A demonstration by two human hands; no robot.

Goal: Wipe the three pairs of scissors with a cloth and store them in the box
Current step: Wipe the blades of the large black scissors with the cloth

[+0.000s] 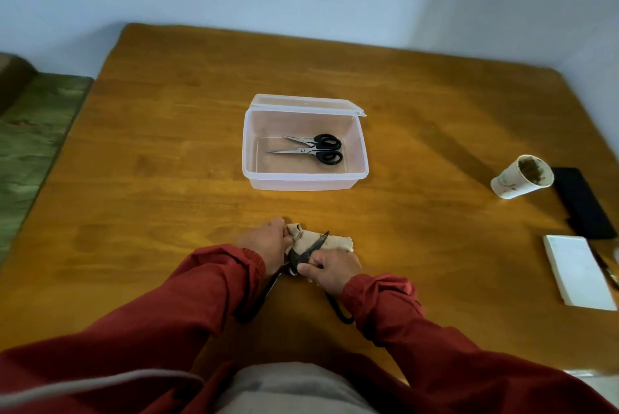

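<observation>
A clear plastic box [249,159] with its lid folded back stands mid-table. Inside lie two pairs of black-handled scissors [313,149], side by side with tips pointing left. Near the front edge, large dark scissors [310,249] lie opened on a beige cloth [335,241]. My left hand [264,242] pinches a bunched corner of the cloth at the blades. My right hand [330,268] grips the dark scissors near the pivot; one handle loop [341,311] pokes out below it, and the other arm runs under my left wrist.
A tilted paper cup [521,177] with brown residue, a black flat case [582,202] and a white pad [577,271] lie at the table's right. A green mat [30,142] lies left of the wooden table [167,145].
</observation>
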